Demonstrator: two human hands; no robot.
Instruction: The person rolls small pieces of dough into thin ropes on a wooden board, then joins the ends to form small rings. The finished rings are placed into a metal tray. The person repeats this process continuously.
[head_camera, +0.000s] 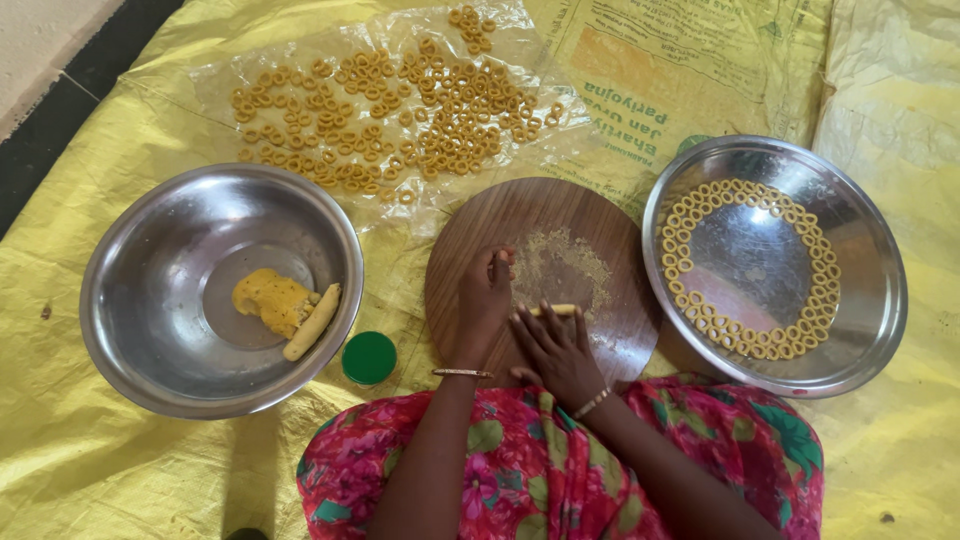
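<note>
Two hands are working a thin dough strip (556, 310) on the round wooden board (600, 230).
Right hand (556, 345) is lying flat and released on the strip, rolling it; left hand (487, 295) is clenching loosely just left, contents unclear. Dough is looking soft, light and tear-prone, likely best pinched gently at its ends.

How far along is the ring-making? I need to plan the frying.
Done: many dough rings lie on the plastic sheet, and more line the rim of the steel plate, whose middle is bare. In hand: the right hand rolls a thin dough strip on the wooden board, the left hand beside it. Left: a dough lump in the bowl.
</note>
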